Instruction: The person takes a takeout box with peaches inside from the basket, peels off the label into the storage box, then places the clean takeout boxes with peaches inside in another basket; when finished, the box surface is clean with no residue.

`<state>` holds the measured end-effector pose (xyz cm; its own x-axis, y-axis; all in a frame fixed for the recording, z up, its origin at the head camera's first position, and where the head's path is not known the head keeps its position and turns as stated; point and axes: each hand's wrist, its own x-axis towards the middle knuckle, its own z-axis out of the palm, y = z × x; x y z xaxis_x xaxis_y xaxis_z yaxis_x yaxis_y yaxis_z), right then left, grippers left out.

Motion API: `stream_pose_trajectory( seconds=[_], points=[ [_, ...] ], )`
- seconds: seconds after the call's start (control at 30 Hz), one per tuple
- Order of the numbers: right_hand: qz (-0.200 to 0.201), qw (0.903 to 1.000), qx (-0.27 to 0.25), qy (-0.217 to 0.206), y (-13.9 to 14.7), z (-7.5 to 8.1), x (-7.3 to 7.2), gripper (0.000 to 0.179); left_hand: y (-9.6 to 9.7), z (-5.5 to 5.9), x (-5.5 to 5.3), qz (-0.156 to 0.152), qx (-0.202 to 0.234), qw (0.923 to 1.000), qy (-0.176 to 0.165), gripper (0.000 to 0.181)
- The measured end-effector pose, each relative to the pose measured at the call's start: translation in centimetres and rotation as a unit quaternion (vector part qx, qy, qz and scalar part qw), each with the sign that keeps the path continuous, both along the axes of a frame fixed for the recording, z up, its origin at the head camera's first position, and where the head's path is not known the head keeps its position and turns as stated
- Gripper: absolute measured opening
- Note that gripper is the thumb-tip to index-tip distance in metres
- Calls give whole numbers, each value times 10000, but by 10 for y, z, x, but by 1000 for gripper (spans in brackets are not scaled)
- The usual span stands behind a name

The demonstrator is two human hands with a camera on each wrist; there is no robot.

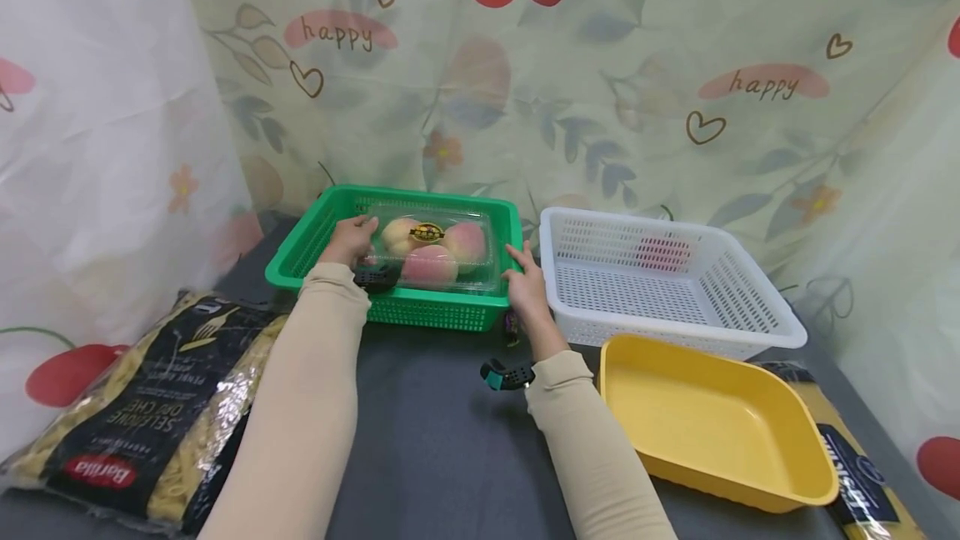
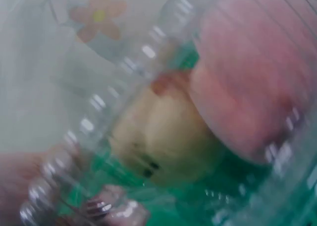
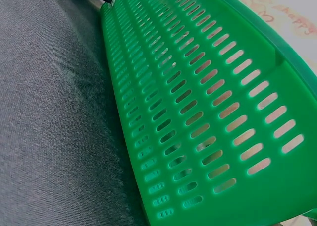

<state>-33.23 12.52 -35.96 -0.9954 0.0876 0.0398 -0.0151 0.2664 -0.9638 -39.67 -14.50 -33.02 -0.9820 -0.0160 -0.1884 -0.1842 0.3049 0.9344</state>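
A clear plastic box [image 1: 382,244] of peaches [image 1: 430,266], with a black and gold label on its lid, sits tilted inside the green basket [image 1: 435,297]. My left hand [image 1: 351,242] grips the box at its left end; in the left wrist view its fingers [image 2: 121,206] show blurred through the plastic. At the basket's right side is my right hand [image 1: 531,294], with extended fingers touching the rim. The right wrist view has the slotted green basket wall [image 3: 198,102] but no part of that hand.
A white basket [image 1: 667,327] stands right of the green one, with a yellow tray [image 1: 712,415] in front. Pasta bags lie at left [image 1: 150,415] and far right [image 1: 862,473]. A small dark wrapped item [image 1: 512,328] lies by the green basket. Printed curtains hang behind.
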Motion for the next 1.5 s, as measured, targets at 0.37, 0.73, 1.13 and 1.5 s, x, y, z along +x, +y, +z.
stream_pose_trajectory(
  seconds=[0.37,0.73,1.13,1.5],
  points=[
    [49,10000,-6,11,0,-1,0,54,-7,8,8,325,-38,9994,141,58],
    [39,10000,50,33,2,-1,-1,54,-9,17,13,605,-407,9969,306,60],
    [-28,10000,58,69,1,-3,-2,55,-13,27,25,935,65,9931,712,61],
    [30,9999,93,44,1,-1,-1,55,-16,35,37,1474,1348,9750,975,56]
  ],
)
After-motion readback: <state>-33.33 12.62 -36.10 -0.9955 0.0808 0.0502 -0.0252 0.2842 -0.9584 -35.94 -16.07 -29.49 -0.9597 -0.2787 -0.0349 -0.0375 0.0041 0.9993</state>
